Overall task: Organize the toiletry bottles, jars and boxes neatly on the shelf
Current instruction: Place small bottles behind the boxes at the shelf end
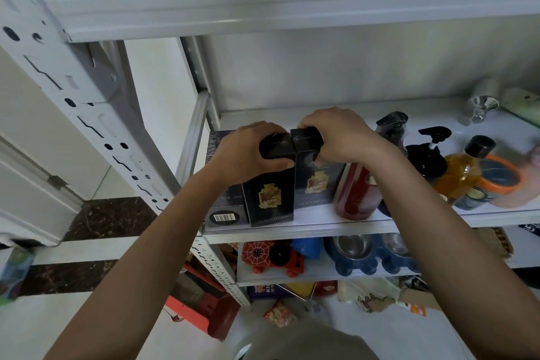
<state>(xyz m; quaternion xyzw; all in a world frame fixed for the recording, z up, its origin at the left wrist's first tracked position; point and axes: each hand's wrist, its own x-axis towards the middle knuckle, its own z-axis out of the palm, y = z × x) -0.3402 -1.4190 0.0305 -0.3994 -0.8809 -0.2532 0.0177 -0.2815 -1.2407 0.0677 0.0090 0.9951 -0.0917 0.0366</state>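
Observation:
Two tall black boxes with gold emblems stand side by side at the left front of the white shelf [438,221]. My left hand [248,152] grips the top of the left black box [270,199]. My right hand [339,134] grips the top of the right black box [317,181]. Another dark box with a barcode [223,213] stands further left, partly hidden by my left arm. To the right stand a red bottle [358,196], a black pump bottle [428,155], an amber bottle with a black cap [461,172] and an orange-lidded jar [499,175].
A dark spray bottle [391,126] stands behind the red one. A chrome fitting [479,107] and a pale green item [523,104] lie at the back right. The lower shelf holds a red toy car [274,257] and blue pet bowls [371,251]. The white upright post [87,114] rises at left.

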